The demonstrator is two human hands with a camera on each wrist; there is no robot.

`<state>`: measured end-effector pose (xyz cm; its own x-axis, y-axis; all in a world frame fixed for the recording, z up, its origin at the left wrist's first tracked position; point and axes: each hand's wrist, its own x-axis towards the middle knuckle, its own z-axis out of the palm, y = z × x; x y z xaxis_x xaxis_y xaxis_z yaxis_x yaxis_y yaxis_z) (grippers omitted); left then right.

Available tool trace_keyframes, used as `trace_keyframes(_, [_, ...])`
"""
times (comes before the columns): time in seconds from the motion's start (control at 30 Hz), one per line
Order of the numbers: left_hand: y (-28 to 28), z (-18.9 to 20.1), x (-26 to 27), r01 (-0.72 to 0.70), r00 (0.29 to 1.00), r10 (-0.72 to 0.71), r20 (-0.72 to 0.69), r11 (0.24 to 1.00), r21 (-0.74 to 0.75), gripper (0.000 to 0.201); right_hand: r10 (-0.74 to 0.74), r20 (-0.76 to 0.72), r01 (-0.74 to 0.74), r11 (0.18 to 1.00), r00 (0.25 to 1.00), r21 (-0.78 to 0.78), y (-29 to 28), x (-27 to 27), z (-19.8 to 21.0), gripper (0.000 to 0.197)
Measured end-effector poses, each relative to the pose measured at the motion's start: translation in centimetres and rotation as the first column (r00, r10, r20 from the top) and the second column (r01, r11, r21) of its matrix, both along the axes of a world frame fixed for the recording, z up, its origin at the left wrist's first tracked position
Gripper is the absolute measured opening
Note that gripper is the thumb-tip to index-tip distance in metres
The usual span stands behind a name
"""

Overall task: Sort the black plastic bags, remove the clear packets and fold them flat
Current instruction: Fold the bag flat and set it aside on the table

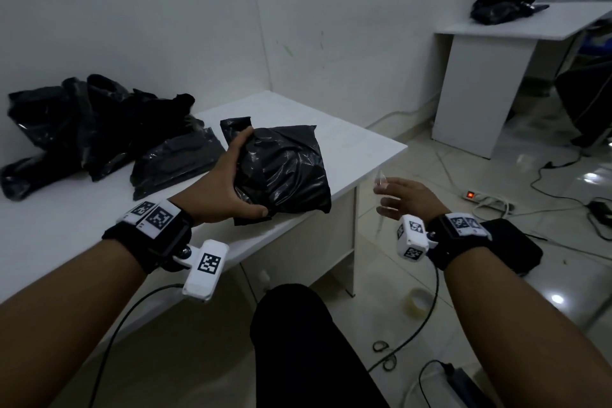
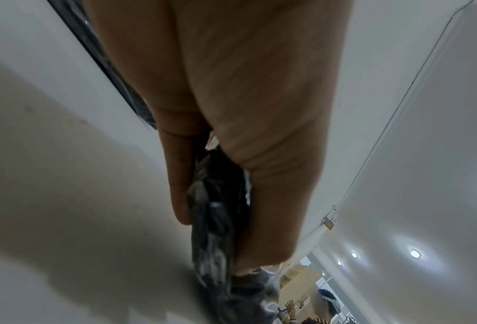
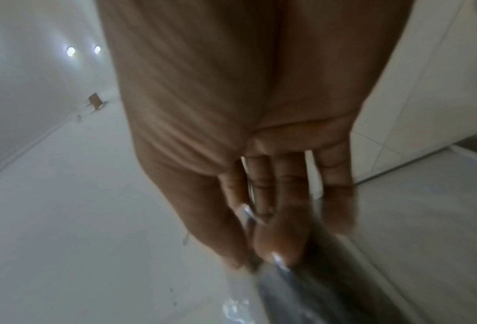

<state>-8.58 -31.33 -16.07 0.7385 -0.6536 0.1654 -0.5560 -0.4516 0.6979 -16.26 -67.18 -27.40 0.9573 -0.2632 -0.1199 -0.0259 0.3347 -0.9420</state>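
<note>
A stuffed black plastic bag [image 1: 284, 169] lies at the near right corner of the white table [image 1: 357, 142]. My left hand [image 1: 233, 172] grips its left side, thumb at the near edge and fingers over the far edge. In the left wrist view the left hand [image 2: 218, 197] squeezes crinkled black bag [image 2: 218, 230] between thumb and fingers. My right hand [image 1: 394, 192] hovers off the table's right edge and pinches a thin clear packet [image 1: 380, 182] that hangs down. The blurred right wrist view shows the right hand [image 3: 259, 236] with thumb and fingers closed on the clear packet [image 3: 287, 296].
A heap of crumpled black bags [image 1: 76, 122] fills the table's far left, with a flatter black bag [image 1: 178, 162] beside it. Another desk [image 1: 470, 83] at the back right carries a black bag [image 1: 503, 0]. A power strip [image 1: 480, 197], tape roll [image 1: 419, 303], scissors [image 1: 385, 354] and cables lie on the floor.
</note>
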Motion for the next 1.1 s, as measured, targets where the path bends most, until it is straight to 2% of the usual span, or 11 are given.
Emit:
trace_keyframes(0.1, [0.9, 0.0, -0.2, -0.013, 1.0, 0.013, -0.002, 1.0, -0.001, 0.133, 0.103, -0.026, -0.103, 0.995, 0.994, 0.005, -0.8, -0.6, 1.1, 0.028])
trace_keyframes(0.27, [1.9, 0.3, -0.7, -0.03, 0.999, 0.029, 0.028, 0.999, 0.031, 0.133, 0.158, -0.127, -0.183, 0.96, 0.979, -0.211, -1.1, -2.1, 2.6, 0.041])
trace_keyframes(0.43, [1.6, 0.7, -1.3, -0.024, 0.999, 0.022, 0.044, 0.999, 0.041, 0.133, 0.193, -0.083, -0.209, 0.933, 0.978, -0.294, -1.1, -3.7, 3.8, 0.06])
trace_keyframes(0.6, [1.2, 0.6, -1.9, -0.017, 0.999, 0.016, 0.036, 1.0, 0.018, 0.133, 0.151, 0.007, -0.144, 0.959, 0.989, -0.244, -0.8, -4.1, 5.7, 0.048])
trace_keyframes(0.73, [1.5, 0.3, -2.1, 0.005, 1.0, -0.005, -0.008, 1.0, -0.012, 0.133, 0.142, -0.011, -0.138, 0.941, 0.99, -0.309, 0.0, -3.7, 7.3, 0.034])
trace_keyframes(0.97, [4.7, 0.6, -2.4, -0.044, 0.995, 0.045, -0.085, 0.999, 0.015, 0.137, 0.133, -0.041, -0.139, 0.926, 0.99, -0.352, 2.7, -2.8, 9.8, 0.034])
trace_keyframes(1.1, [8.1, 0.6, -2.4, -0.109, 0.981, 0.114, -0.16, 0.993, 0.037, 0.133, 0.209, -0.019, -0.199, 0.894, 0.978, -0.403, 6.0, -2.4, 12.7, 0.035])
